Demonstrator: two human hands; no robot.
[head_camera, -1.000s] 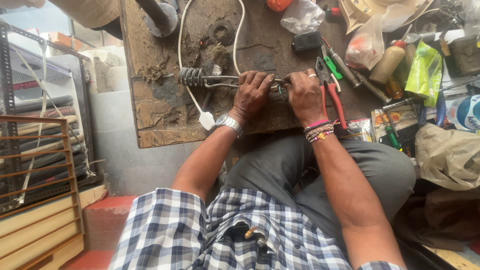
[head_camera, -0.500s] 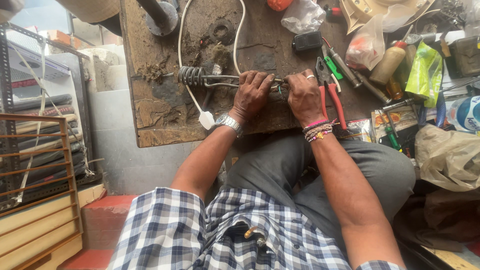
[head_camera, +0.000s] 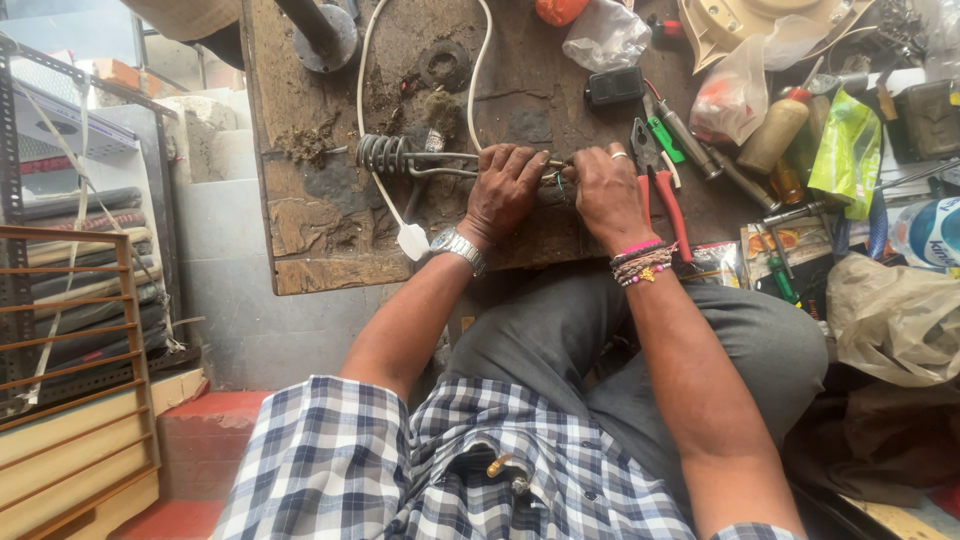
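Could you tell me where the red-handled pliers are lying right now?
In the head view, the red-handled pliers lie on the worn wooden bench just right of the right hand, with a green-handled tool beside them.

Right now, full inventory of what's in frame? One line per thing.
heating coil: 1, grey metal, on the bench left of the hands, rods running to the hands
cord: 1, white, loops over the bench top, plug end near the front edge
bench: 1, brown worn wood, under everything
pliers: 1, red handles, right of the right hand
black box: 1, black, back of the bench
bottle: 1, tan, right side
green packet: 1, green, far right
plastic bags: several, clear, back and right
watch: 1, silver, left wrist
bracelets: several, pink and mixed, right wrist
left hand: gripping the rods
right hand: ring on, at the rod ends
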